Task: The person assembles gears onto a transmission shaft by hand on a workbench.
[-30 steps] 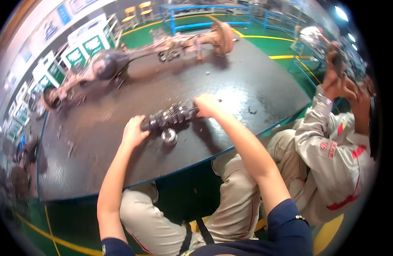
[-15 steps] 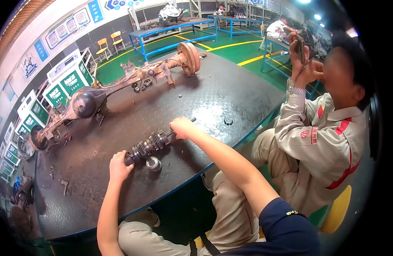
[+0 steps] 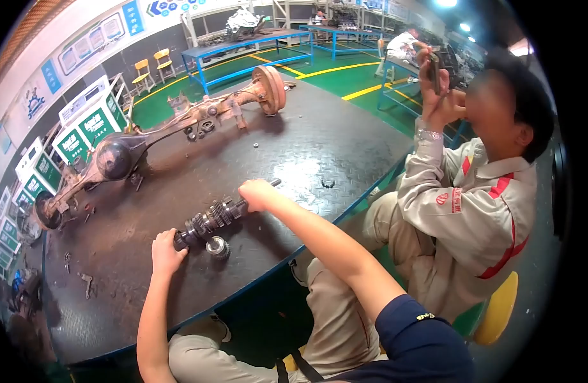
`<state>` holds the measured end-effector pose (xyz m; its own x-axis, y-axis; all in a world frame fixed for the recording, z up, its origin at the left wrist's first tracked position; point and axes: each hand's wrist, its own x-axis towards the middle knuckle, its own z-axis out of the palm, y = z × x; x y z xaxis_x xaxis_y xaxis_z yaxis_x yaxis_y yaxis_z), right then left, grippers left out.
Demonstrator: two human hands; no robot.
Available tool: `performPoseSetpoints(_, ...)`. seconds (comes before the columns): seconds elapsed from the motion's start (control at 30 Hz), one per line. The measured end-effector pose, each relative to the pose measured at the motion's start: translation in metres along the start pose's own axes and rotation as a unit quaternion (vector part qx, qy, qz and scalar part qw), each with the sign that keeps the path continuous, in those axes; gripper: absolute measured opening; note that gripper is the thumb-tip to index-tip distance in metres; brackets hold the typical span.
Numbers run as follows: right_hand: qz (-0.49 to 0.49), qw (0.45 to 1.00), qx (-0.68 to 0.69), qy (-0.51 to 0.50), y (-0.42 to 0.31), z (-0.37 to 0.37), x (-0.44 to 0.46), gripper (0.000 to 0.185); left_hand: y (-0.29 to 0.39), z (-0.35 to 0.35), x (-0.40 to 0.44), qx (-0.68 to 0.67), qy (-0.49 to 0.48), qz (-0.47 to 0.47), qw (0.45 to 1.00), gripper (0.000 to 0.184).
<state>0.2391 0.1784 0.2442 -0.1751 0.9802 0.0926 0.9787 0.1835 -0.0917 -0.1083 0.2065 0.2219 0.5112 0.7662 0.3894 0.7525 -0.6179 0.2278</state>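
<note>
A dark metal shaft with several gears (image 3: 211, 219) lies slantwise on the metal-topped table (image 3: 140, 281). My left hand (image 3: 168, 251) is wrapped round its near left end. Round the other end, my right hand (image 3: 259, 195) is closed, and the thin tip of the shaft sticks out past it. Just in front of the geared part stands a separate round metal gear piece (image 3: 217, 247), which neither hand touches.
A rusty axle (image 3: 160, 134) with a drum stretches across the table's far side. A small C-shaped part (image 3: 328, 184) lies to the right, a metal tool (image 3: 86, 285) to the left. At right a seated person (image 3: 473, 191) holds up a phone (image 3: 433, 71).
The view has tilted upward and shifted right, so the table items appear further left. Both hands keep their hold on the shaft.
</note>
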Motion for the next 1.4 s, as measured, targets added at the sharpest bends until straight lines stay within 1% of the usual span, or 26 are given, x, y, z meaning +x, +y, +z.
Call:
performPoseSetpoints(0.03, -0.011, 1.0, -0.012, 0.023, -0.001, 0.005, 0.002, 0.018, 0.002, 0.002, 0.005, -0.001, 0.006, 0.022, 1.0, 0.058)
performPoseSetpoints(0.1, -0.02, 0.999, -0.001, 0.04, -0.008, 0.013, 0.006, 0.015, 0.007, 0.001, 0.008, 0.005, 0.002, 0.011, 1.0, 0.056)
performPoseSetpoints(0.17, -0.029, 0.999, 0.02, 0.039, -0.017, 0.01, 0.006, 0.013, -0.001, 0.007, 0.009, 0.004, 0.013, 0.026, 1.0, 0.057)
performPoseSetpoints(0.27, -0.03, 0.998, 0.01, 0.05, -0.02, 0.011, 0.006, 0.013, 0.007, 0.005, 0.013, -0.005, 0.004, 0.024, 1.0, 0.059)
performPoseSetpoints(0.37, -0.024, 0.998, 0.025, 0.058, -0.015, 0.013, 0.007, 0.015, 0.021, 0.005, 0.018, 0.012, 0.011, 0.051, 0.999, 0.059)
performPoseSetpoints(0.43, -0.021, 0.999, 0.022, 0.025, -0.012, 0.011, 0.005, 0.017, 0.017, 0.009, 0.018, 0.008, 0.021, 0.056, 0.998, 0.059)
performPoseSetpoints(0.47, -0.009, 0.999, 0.03, 0.019, -0.008, 0.016, 0.009, 0.024, 0.014, 0.01, 0.017, 0.007, 0.029, 0.057, 0.998, 0.059)
performPoseSetpoints(0.5, -0.007, 0.999, 0.033, 0.018, -0.003, 0.014, 0.007, 0.024, 0.012, 0.011, 0.019, 0.007, 0.025, 0.058, 0.998, 0.059)
performPoseSetpoints(0.6, 0.033, 0.996, 0.079, -0.033, 0.012, 0.001, -0.003, 0.031, 0.004, 0.016, 0.017, -0.006, 0.021, 0.05, 0.998, 0.062)
performPoseSetpoints(0.67, 0.029, 0.997, 0.075, 0.004, 0.017, 0.012, 0.0, 0.028, 0.006, 0.016, 0.019, 0.01, 0.006, 0.039, 0.999, 0.064)
performPoseSetpoints(0.73, 0.03, 0.999, 0.042, 0.007, 0.009, 0.008, -0.001, 0.027, 0.006, 0.018, 0.021, 0.011, -0.003, 0.042, 0.999, 0.064)
performPoseSetpoints(0.77, 0.035, 0.998, 0.05, 0.016, 0.006, 0.011, 0.001, 0.025, 0.007, 0.019, 0.02, 0.003, 0.029, 0.062, 0.998, 0.061)
performPoseSetpoints(0.8, 0.046, 0.997, 0.067, -0.007, 0.001, 0.007, 0.001, 0.026, 0.015, 0.014, 0.02, -0.016, 0.028, 0.056, 0.998, 0.058)
performPoseSetpoints(0.83, 0.041, 0.997, 0.05, -0.039, -0.001, 0.006, 0.006, 0.029, 0.014, 0.014, 0.02, -0.011, 0.031, 0.054, 0.998, 0.056)
performPoseSetpoints(0.87, 0.036, 0.997, 0.055, -0.045, -0.003, 0.006, 0.007, 0.033, 0.021, 0.009, 0.022, -0.01, 0.01, 0.025, 1.0, 0.055)
performPoseSetpoints(0.97, 0.021, 0.996, 0.071, -0.042, 0.006, 0.01, 0.008, 0.036, 0.018, 0.008, 0.02, -0.001, -0.003, 0.011, 1.0, 0.057)
performPoseSetpoints(1.1, 0.048, 0.996, 0.061, -0.038, 0.017, 0.002, 0.002, 0.035, 0.012, 0.012, 0.02, -0.004, -0.001, 0.002, 1.0, 0.057)
performPoseSetpoints(1.17, 0.04, 0.998, 0.032, -0.04, 0.012, 0.002, 0.002, 0.033, 0.017, 0.011, 0.021, -0.014, 0.002, 0.013, 1.0, 0.056)
performPoseSetpoints(1.23, 0.022, 0.999, 0.036, -0.022, -0.001, 0.0, 0.001, 0.026, 0.02, 0.009, 0.023, 0.005, -0.001, 0.017, 1.0, 0.056)
performPoseSetpoints(1.3, -0.004, 0.998, 0.066, 0.011, -0.014, 0.005, 0.001, 0.021, 0.014, 0.011, 0.02, -0.011, 0.011, 0.035, 0.999, 0.058)
performPoseSetpoints(1.33, -0.008, 0.996, 0.079, 0.029, -0.016, 0.007, -0.001, 0.02, 0.012, 0.013, 0.02, 0.004, 0.006, 0.031, 0.999, 0.058)
performPoseSetpoints(1.4, 0.001, 0.996, 0.083, 0.036, -0.012, 0.005, -0.003, 0.021, -0.002, 0.02, 0.019, -0.021, 0.006, 0.033, 0.999, 0.061)
